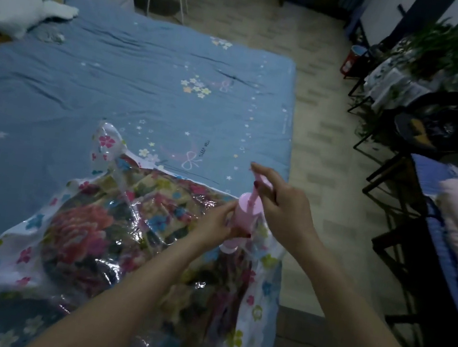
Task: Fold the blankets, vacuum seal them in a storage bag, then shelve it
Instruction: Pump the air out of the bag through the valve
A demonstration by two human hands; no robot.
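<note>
Pumping stage: folded floral blanket (85,237) already inside storage bag (28,255) on bed (116,80). Left hand (213,225) grips pump (240,220) barrel; right hand (285,209) grips its raised handle. Shelving remains.

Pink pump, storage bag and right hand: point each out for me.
pink pump (245,215), head view, on its cylinder.
storage bag (14,253), head view, on its printed left margin.
right hand (285,209), head view, on its back.
</note>
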